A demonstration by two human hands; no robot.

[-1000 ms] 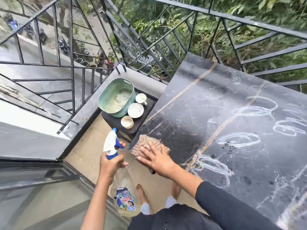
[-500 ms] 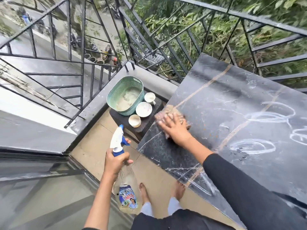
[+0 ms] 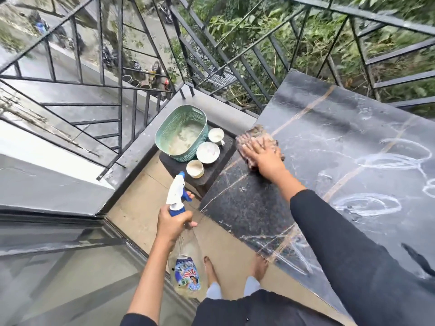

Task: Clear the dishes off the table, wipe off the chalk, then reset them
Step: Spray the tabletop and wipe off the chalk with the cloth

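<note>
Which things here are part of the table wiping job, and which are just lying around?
Job: table, chalk marks, cloth under right hand, spray bottle in left hand, cup, wide bowl, small bowl on the stool.
Just lying about: green basket, railing.

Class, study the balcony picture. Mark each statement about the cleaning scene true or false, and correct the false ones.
1. The right hand presses a cloth flat on the dark table. True.
2. The left hand is empty. False: it grips a spray bottle, held off the table's edge.
3. The white dishes stand on the table. False: all three stand on a low dark stool beside the green basket.
4. Chalk loops show on the table to the right of the cloth. True.
</note>
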